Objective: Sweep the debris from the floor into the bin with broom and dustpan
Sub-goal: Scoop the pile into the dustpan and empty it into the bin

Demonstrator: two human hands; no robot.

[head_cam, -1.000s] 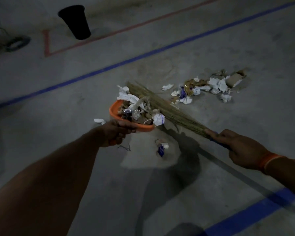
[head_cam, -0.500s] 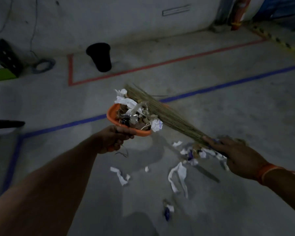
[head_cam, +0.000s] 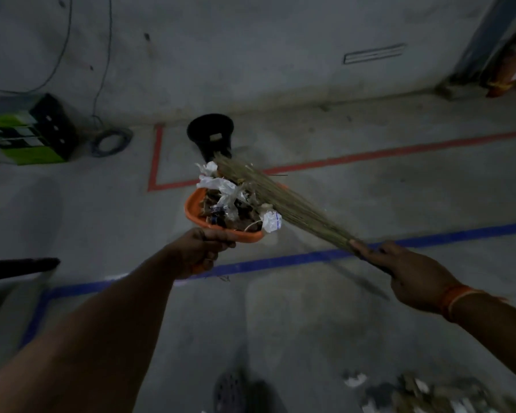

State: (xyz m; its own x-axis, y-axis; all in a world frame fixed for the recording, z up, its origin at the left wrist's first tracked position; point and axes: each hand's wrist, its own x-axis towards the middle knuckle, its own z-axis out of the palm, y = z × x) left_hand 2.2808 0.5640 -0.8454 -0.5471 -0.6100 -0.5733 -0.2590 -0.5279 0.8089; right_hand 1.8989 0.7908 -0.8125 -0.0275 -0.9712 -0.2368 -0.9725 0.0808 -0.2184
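Observation:
My left hand (head_cam: 201, 253) grips the handle of an orange dustpan (head_cam: 192, 214), raised in the air and heaped with white paper and brown scraps (head_cam: 230, 201). My right hand (head_cam: 405, 274) grips the handle of a straw broom (head_cam: 283, 201), whose bristles lie across the far side of the pan's load. Beyond the pan a black bin (head_cam: 210, 135) stands on the floor inside a red taped corner. More debris (head_cam: 423, 393) lies on the concrete at the bottom right.
A green and black box (head_cam: 27, 129) and a coiled cable (head_cam: 109, 143) sit by the wall at the left. Red tape (head_cam: 370, 155) and blue tape (head_cam: 280, 260) cross the floor. A floor drain (head_cam: 230, 391) lies at the bottom centre.
The view has swung up and forward: the bin now appears nearer and just beyond the pan, and the floor debris has dropped to the bottom edge. Both hands keep their hold.

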